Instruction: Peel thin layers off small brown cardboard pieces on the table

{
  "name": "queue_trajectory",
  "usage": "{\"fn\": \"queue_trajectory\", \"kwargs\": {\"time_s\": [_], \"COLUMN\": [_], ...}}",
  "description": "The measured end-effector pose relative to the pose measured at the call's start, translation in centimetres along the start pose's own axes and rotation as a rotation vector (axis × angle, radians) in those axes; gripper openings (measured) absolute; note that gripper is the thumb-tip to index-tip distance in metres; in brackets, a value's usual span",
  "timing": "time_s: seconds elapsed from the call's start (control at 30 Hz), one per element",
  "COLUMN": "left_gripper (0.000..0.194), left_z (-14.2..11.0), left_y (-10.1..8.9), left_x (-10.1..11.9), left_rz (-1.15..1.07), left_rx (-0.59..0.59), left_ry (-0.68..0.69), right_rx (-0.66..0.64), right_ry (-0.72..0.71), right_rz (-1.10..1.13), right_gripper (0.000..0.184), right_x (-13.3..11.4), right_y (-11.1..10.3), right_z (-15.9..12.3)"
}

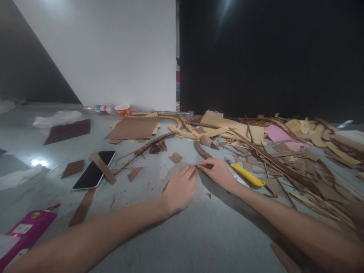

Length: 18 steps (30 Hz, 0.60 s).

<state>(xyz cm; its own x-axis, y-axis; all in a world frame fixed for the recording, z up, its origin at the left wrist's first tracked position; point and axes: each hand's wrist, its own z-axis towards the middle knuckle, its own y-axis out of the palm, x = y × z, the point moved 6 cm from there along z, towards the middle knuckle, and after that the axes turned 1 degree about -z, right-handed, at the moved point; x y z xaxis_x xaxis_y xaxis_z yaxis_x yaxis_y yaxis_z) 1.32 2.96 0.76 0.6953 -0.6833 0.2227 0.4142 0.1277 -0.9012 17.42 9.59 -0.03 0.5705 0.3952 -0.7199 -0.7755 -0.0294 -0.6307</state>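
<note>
My left hand [182, 187] and my right hand [218, 173] meet low over the grey surface, fingertips almost touching. A small dark brown piece [209, 166] shows at the pinched fingers of my right hand. The fingers of my left hand are closed too, and whatever they pinch is hidden. Just beyond the right hand lies a curved brown wrapped strand [202, 149]. A yellow utility knife [247, 174] rests beside my right wrist. Loose brown diamond-shaped pieces, one of them a flat scrap [175, 157], lie in front of my left hand.
Scraps and long strips [273, 163] are heaped at the right. On the left lie a phone [92, 172] with a brown strip across it and a magenta device [32, 227]. Brown sheets [133, 128], a red paper cup [123, 110] and a bottle [104, 109] are at the back, near a white panel [122, 53].
</note>
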Motion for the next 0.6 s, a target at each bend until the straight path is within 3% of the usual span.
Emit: {"fn": "queue_trajectory", "kwargs": {"time_s": [0.2, 0.37, 0.6], "left_gripper": [0.042, 0.044, 0.043], "left_z": [0.0, 0.0, 0.1], "left_y": [0.5, 0.6, 0.4], "left_x": [-0.3, -0.5, -0.6], "left_rz": [-0.012, 0.003, 0.043], "left_rx": [-0.049, -0.014, -0.056], "left_ry": [0.021, 0.022, 0.035], "right_rx": [0.052, 0.056, 0.062], "right_ry": [-0.068, -0.087, -0.089], "right_rz": [-0.122, -0.221, -0.201], "right_gripper": [0.014, 0.016, 0.014], "right_x": [0.0, 0.2, 0.1], "right_y": [-0.1, -0.5, -0.8], "right_z": [-0.2, -1.1, -1.3]}}
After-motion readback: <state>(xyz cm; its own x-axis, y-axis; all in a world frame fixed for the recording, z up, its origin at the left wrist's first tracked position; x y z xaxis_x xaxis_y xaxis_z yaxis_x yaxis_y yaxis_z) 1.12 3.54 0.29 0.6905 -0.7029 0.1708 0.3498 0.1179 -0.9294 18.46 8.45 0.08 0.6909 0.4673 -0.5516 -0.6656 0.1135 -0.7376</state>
